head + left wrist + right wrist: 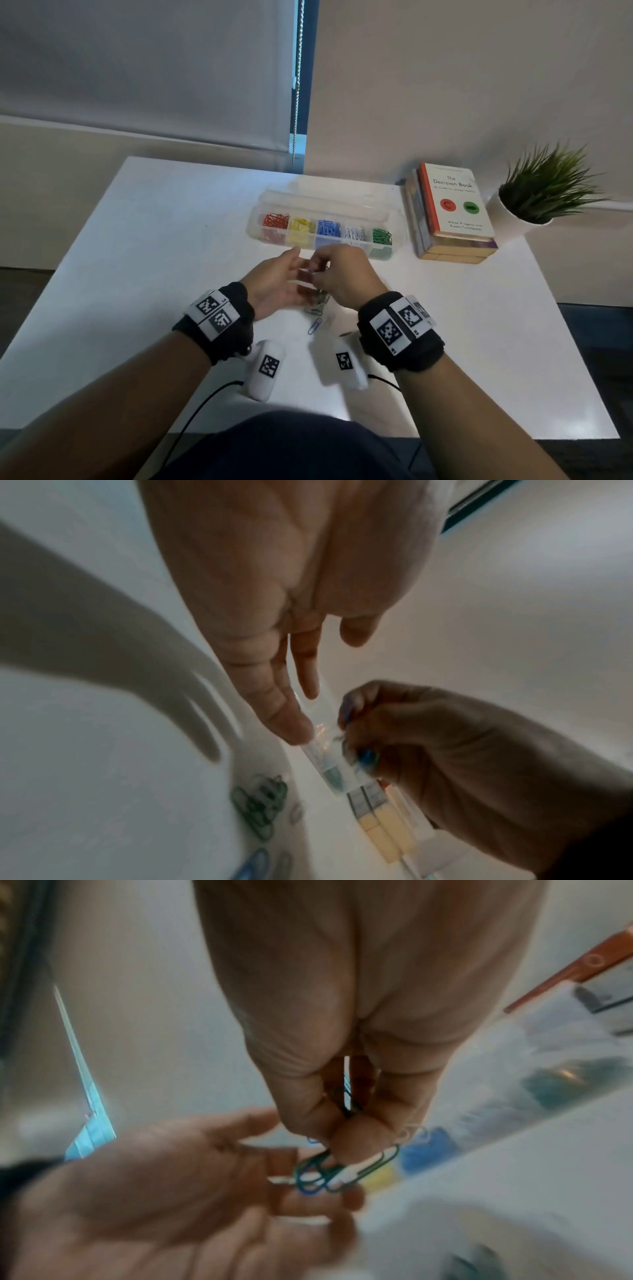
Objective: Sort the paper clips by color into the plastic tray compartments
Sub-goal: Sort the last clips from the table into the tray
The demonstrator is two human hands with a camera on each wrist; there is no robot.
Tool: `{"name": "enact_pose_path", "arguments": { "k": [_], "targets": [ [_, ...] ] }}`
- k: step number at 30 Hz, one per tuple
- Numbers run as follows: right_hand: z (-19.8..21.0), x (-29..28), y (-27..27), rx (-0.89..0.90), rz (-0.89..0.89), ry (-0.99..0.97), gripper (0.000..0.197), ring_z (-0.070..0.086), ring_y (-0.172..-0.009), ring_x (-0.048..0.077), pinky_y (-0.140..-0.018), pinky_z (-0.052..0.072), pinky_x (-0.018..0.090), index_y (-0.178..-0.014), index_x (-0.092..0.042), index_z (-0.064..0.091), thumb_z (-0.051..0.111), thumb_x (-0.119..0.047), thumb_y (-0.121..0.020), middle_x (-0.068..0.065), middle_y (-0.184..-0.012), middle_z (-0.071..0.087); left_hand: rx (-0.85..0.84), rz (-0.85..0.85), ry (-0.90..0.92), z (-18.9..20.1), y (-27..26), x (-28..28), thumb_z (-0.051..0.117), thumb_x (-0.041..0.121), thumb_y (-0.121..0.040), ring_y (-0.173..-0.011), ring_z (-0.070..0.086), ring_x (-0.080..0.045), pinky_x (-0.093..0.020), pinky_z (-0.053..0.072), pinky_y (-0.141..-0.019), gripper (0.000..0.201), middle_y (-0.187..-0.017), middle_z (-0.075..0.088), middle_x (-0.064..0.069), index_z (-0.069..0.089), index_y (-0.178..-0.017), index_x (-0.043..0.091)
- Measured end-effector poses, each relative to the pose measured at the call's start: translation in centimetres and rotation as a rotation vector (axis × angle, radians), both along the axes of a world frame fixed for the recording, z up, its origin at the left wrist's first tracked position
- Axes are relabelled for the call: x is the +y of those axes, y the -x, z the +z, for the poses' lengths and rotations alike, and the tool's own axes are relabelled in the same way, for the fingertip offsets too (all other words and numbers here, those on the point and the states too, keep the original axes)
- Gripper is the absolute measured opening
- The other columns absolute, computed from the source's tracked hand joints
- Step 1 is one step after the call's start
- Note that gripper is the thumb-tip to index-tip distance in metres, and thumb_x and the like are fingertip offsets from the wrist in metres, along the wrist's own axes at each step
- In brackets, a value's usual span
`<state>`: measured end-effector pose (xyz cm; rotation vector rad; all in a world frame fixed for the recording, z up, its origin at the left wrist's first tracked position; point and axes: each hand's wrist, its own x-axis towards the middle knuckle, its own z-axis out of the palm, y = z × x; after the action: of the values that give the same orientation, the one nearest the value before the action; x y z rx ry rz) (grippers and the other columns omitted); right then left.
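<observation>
A clear plastic tray (255, 222) sits at the back of the white table, its compartments filled from left to right with red (275, 221), yellow (301, 226), blue (328, 229), white (354, 233) and green clips (382, 236). My right hand (317, 274) hovers in front of the tray and pinches a small tangle of green and blue clips (329, 1172) between thumb and fingers. My left hand (298, 263) is held beside it, palm turned toward it, fingers straight, right by the tangle. Below both hands lies a small pile of mostly green clips (317, 303), with one blue clip (315, 325) nearer me.
A stack of books (452, 205) lies right of the tray, and a potted plant (544, 192) stands at the back right corner. Two white tagged blocks (267, 368) (346, 363) lie on the table under my wrists. Cables trail off the near edge.
</observation>
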<state>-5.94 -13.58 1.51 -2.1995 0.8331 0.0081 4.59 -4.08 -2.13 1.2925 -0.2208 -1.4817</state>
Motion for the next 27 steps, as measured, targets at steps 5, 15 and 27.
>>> {"name": "enact_pose_path", "arguments": {
  "k": [5, 15, 27],
  "targets": [
    [2.4, 1.2, -1.4, 0.023, 0.168, 0.035, 0.016, 0.058, -0.07, 0.01, -0.064, 0.045, 0.02, -0.088, -0.015, 0.069, 0.066, -0.003, -0.079, 0.0, -0.083, 0.067, 0.339, 0.05, 0.083, 0.5, -0.2, -0.1, 0.033, 0.032, -0.099, -0.077, 0.065, -0.028, -0.041, 0.058, -0.073, 0.04, -0.088, 0.063, -0.015, 0.061, -0.1, 0.004],
    [-0.6, -1.2, 1.7, 0.246, 0.216, 0.184, 0.046, 0.056, -0.101, 0.01, -0.089, 0.045, 0.027, -0.122, -0.023, 0.061, 0.076, -0.026, -0.078, -0.006, -0.119, 0.06, 0.187, 0.174, -0.058, -1.2, -2.5, 1.3, 0.042, 0.021, -0.097, -0.056, 0.06, -0.017, -0.018, 0.049, -0.045, 0.032, -0.074, 0.064, -0.013, 0.063, -0.085, 0.0],
    [-6.5, 1.6, 2.3, 0.276, 0.375, 0.37, 0.019, 0.049, -0.094, 0.027, -0.079, 0.049, 0.041, -0.095, -0.03, 0.065, 0.054, -0.018, -0.087, -0.001, -0.101, 0.054, 0.111, 0.185, -0.079, -1.9, -1.8, 1.6, 0.037, 0.031, -0.102, -0.06, 0.061, -0.017, -0.02, 0.05, -0.049, 0.041, -0.073, 0.066, -0.011, 0.062, -0.088, 0.002]
  ]
}}
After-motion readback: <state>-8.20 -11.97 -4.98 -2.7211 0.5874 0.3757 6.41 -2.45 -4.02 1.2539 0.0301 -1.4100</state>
